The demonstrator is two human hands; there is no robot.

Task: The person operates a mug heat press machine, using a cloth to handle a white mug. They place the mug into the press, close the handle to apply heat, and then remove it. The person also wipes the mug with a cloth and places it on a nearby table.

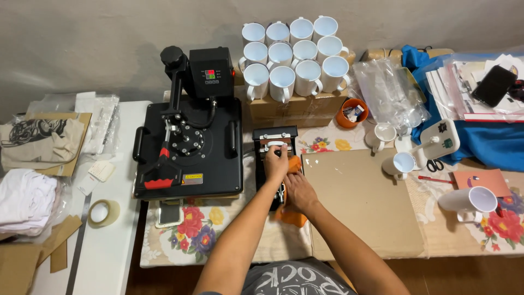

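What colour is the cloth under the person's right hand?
Orange: the cloth shows best in the head view, under the right hand.

1. A plain grey wall (pixel 82 43) runs behind, evenly lit
2. A white desk (pixel 117 235) stands at left
3. A floral cloth (pixel 191 235) covers the middle desk; brown floor (pixel 464 276) shows below
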